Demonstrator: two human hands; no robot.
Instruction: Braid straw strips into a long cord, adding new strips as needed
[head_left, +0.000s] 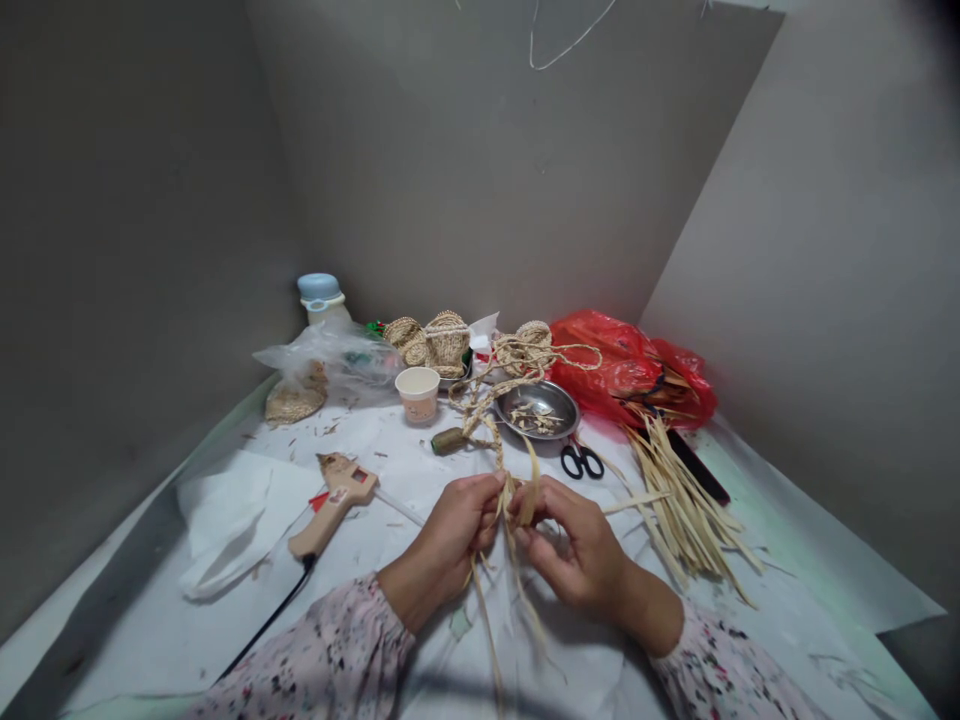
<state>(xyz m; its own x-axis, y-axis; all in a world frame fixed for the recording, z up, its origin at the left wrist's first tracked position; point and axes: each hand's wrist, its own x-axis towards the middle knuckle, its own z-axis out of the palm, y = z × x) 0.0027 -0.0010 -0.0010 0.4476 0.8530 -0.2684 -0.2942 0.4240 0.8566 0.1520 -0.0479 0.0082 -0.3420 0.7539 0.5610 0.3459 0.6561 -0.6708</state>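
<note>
Between my two hands is the working end of a braided straw cord (499,447), its loose strands hanging down toward me. My left hand (461,525) pinches the braid where the strands come together. Closed on a flat straw strip (532,480), my right hand (574,545) sits just to the right of the braid. From there the finished cord runs back over the table to a coiled bundle (525,348). A metal bowl (538,385) with straw scraps lies just beyond my hands, and black-handled scissors (582,462) rest beside it.
At left are a hot glue gun (337,505) with its cable and a white cloth-like sheet (232,520). Straw strips (686,510) lie right, before a red plastic bag (622,365). A paper cup (418,392), thread spool (448,441), clear bag (330,355) and blue-lidded bottle (321,295) stand further back.
</note>
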